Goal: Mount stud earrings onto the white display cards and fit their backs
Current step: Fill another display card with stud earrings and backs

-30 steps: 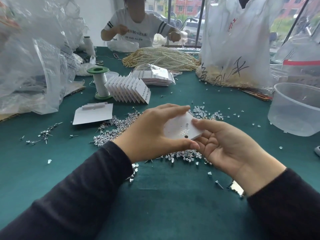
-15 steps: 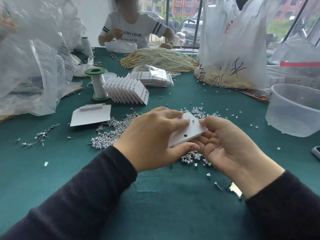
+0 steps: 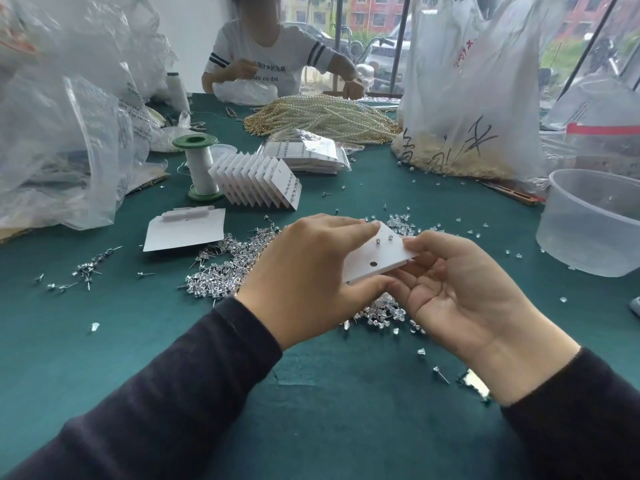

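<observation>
The left hand (image 3: 311, 271) and right hand (image 3: 460, 292) grip the card (image 3: 377, 258); two studs (image 3: 384, 239) mounted near its top, heap (image 3: 221, 271) waiting beside it.

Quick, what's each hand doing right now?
Left hand: grips the white display card by its left edge.
Right hand: pinches that card's right corner.

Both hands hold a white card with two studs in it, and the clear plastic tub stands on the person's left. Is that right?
Not quite. In the head view the clear plastic tub stands on the person's right, not left. The rest holds: left hand and right hand both hold the white card, with two studs in it.
</observation>
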Demonstrator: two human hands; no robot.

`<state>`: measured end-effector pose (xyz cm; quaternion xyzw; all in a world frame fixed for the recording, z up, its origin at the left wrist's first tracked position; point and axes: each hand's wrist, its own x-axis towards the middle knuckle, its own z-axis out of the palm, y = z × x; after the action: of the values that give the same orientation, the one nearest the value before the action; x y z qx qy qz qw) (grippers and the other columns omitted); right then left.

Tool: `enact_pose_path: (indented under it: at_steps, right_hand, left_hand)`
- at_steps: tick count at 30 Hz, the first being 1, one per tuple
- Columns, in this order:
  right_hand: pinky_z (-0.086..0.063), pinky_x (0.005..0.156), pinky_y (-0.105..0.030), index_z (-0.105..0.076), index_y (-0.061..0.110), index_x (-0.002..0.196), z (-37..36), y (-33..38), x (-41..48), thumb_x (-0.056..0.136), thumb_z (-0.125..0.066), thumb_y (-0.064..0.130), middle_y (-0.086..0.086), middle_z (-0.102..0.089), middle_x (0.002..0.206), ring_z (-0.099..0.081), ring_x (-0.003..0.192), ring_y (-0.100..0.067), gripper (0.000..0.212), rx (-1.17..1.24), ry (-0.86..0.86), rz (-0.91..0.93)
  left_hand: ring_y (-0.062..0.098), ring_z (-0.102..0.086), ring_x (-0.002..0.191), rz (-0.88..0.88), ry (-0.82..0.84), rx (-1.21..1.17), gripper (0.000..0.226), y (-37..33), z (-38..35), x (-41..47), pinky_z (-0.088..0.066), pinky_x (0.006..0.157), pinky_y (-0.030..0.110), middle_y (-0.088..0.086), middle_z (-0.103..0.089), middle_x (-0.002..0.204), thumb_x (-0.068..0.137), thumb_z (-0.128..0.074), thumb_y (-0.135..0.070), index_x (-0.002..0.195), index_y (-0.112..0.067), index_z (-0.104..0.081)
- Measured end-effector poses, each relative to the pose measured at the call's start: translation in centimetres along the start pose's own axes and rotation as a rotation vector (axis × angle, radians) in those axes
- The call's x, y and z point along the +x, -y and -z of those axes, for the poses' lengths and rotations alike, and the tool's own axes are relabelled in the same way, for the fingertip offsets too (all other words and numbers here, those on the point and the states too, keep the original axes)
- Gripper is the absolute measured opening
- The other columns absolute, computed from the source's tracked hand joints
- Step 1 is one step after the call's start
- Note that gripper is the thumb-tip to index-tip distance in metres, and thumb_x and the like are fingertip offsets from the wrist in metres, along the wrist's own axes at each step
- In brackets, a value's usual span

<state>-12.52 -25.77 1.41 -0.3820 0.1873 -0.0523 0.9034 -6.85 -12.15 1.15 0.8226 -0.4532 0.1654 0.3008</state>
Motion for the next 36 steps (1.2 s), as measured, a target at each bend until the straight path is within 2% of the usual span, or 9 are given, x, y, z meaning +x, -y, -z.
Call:
enact_pose_path:
  at_steps: [3, 6, 11, 15, 20, 23, 28, 32, 36]
  right_hand:
    - [-0.050, 0.045, -0.021, -0.057, 0.001, 0.089, 0.0, 0.1, 0.0, 0.084, -0.045, -0.001, -0.011, -0.064, 0.070, -0.064, 0.054, -0.019, 0.014, 0.003, 0.007, 0.002]
    - [-0.050, 0.045, -0.021, -0.056, 0.001, 0.095, 0.1, 0.0, 0.1, 0.085, -0.045, -0.001, -0.012, -0.063, 0.073, -0.064, 0.054, -0.018, 0.015, -0.002, 0.010, 0.017]
    - [-0.048, 0.041, -0.020, -0.055, 0.003, 0.082, 0.0, -0.3, 0.0, 0.085, -0.045, -0.003, -0.013, -0.062, 0.075, -0.063, 0.053, -0.019, 0.012, -0.012, 0.002, 0.043]
    - [-0.046, 0.041, -0.019, -0.055, 0.002, 0.079, -0.2, -0.5, -0.1, 0.085, -0.044, -0.004, -0.012, -0.062, 0.067, -0.062, 0.049, -0.018, 0.013, -0.019, 0.027, 0.055]
    - [-0.049, 0.068, -0.029, -0.056, 0.002, 0.080, -0.2, -0.6, 0.1, 0.085, -0.045, -0.002, -0.012, -0.061, 0.073, -0.059, 0.062, -0.022, 0.013, -0.028, 0.045, 0.069]
    - [-0.052, 0.073, -0.030, -0.059, 0.002, 0.077, -0.2, -0.8, -0.1, 0.086, -0.045, -0.002, -0.012, -0.064, 0.072, -0.061, 0.065, -0.022, 0.016, -0.021, 0.058, 0.063]
    - [-0.045, 0.092, -0.039, -0.058, 0.000, 0.074, -0.4, -0.7, -0.3, 0.085, -0.044, -0.004, -0.015, -0.062, 0.074, -0.060, 0.071, -0.026, 0.018, 0.013, 0.029, 0.062]
    - [-0.046, 0.088, -0.034, -0.059, -0.002, 0.089, -0.3, -0.8, 0.0, 0.086, -0.045, -0.003, -0.017, -0.060, 0.089, -0.057, 0.080, -0.026, 0.014, 0.023, 0.042, 0.054]
    - [-0.053, 0.068, -0.027, -0.059, 0.001, 0.085, -0.3, -1.1, 0.1, 0.085, -0.046, -0.003, -0.015, -0.060, 0.085, -0.061, 0.066, -0.021, 0.014, 0.023, 0.055, 0.063]
  left_hand:
    - [0.023, -0.068, 0.094, -0.018, -0.033, -0.002, 0.049, -0.1, -0.2, 0.0, -0.055, 0.080, 0.040, 0.009, -0.070, 0.104, 0.069, -0.067, -0.040, 0.106, -0.008, -0.069]
    - [0.023, -0.068, 0.092, 0.009, -0.010, -0.039, 0.046, -0.1, -0.2, -0.1, -0.055, 0.079, 0.041, 0.008, -0.071, 0.101, 0.069, -0.066, -0.039, 0.104, -0.011, -0.070]
    - [0.021, -0.061, 0.104, 0.042, 0.007, -0.026, 0.049, 0.0, -0.2, 0.0, -0.049, 0.091, 0.037, 0.007, -0.066, 0.112, 0.070, -0.062, -0.045, 0.107, -0.013, -0.069]
    - [0.022, -0.060, 0.092, 0.038, -0.006, 0.008, 0.046, -0.2, -0.2, 0.1, -0.049, 0.083, 0.036, 0.006, -0.066, 0.099, 0.071, -0.063, -0.042, 0.101, -0.010, -0.071]
    - [0.027, -0.060, 0.086, 0.032, -0.014, 0.057, 0.035, -0.4, -0.8, 0.1, -0.050, 0.078, 0.037, 0.011, -0.065, 0.091, 0.074, -0.064, -0.030, 0.097, -0.004, -0.070]
    - [0.028, -0.059, 0.087, 0.040, -0.018, 0.066, 0.036, -0.3, -0.9, 0.2, -0.049, 0.079, 0.036, 0.012, -0.064, 0.094, 0.075, -0.065, -0.025, 0.103, -0.003, -0.067]
    - [0.028, -0.059, 0.088, 0.024, -0.012, 0.087, 0.038, -0.3, -1.0, 0.2, -0.050, 0.079, 0.035, 0.012, -0.064, 0.097, 0.076, -0.066, -0.022, 0.109, -0.004, -0.065]
    - [0.027, -0.058, 0.091, 0.021, -0.032, 0.139, 0.039, -0.5, -1.1, 0.1, -0.048, 0.080, 0.034, 0.012, -0.063, 0.099, 0.074, -0.067, -0.020, 0.109, -0.003, -0.065]
    - [0.026, -0.052, 0.090, 0.027, -0.004, 0.196, 0.031, -0.9, -1.4, 0.1, -0.043, 0.079, 0.031, 0.011, -0.058, 0.095, 0.076, -0.063, -0.018, 0.103, -0.003, -0.064]
